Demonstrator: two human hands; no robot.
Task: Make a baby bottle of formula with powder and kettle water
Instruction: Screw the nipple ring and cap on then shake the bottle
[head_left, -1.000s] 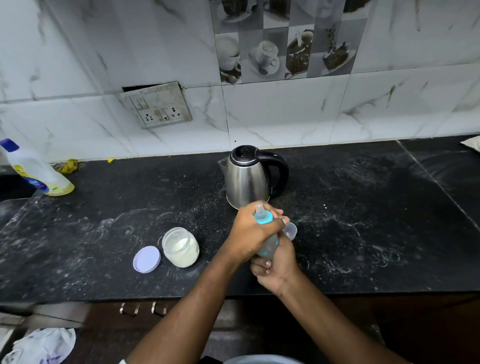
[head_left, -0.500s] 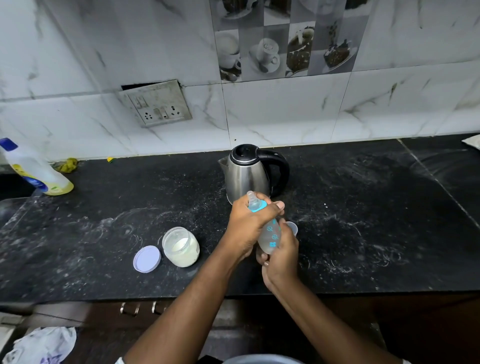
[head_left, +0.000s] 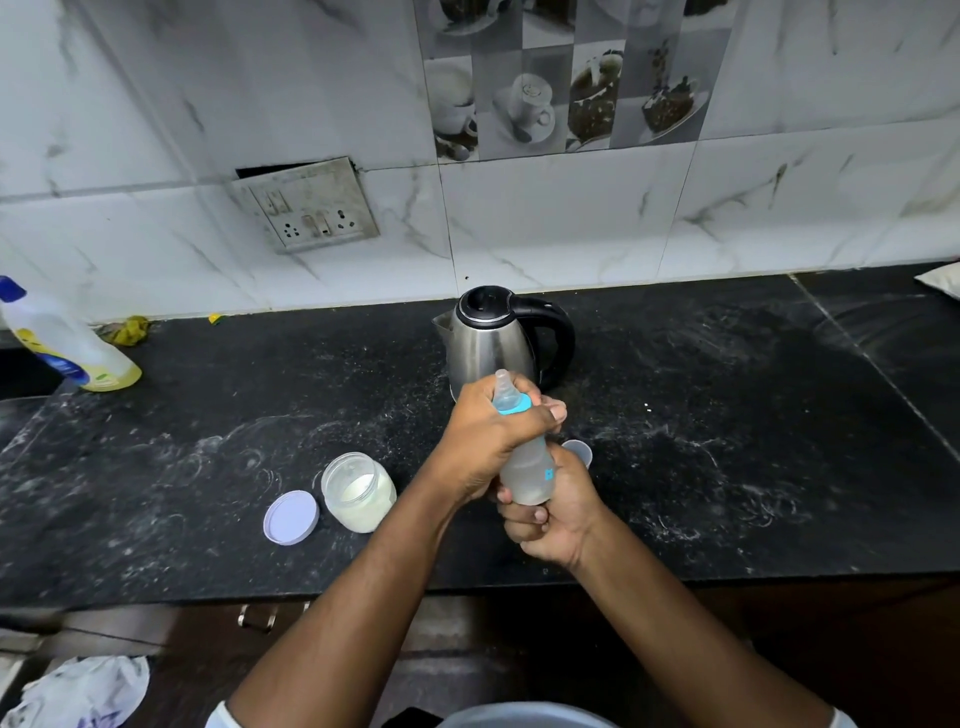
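The bottle (head_left: 527, 467) (tilted, teat up) is gripped at its collar by the left hand (head_left: 488, 441) and at its base by the right hand (head_left: 558, 512).

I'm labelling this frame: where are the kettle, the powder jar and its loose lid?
kettle (head_left: 488, 348): head view, on its steel body.
powder jar (head_left: 358, 493): head view, on its open mouth.
lid (head_left: 291, 517): head view, on its flat face, left of the jar.

Black counter (head_left: 208, 467) bears kettle (head_left: 493, 348); open jar (head_left: 358, 491); lid (head_left: 291, 517); detergent bottle (head_left: 62, 343).
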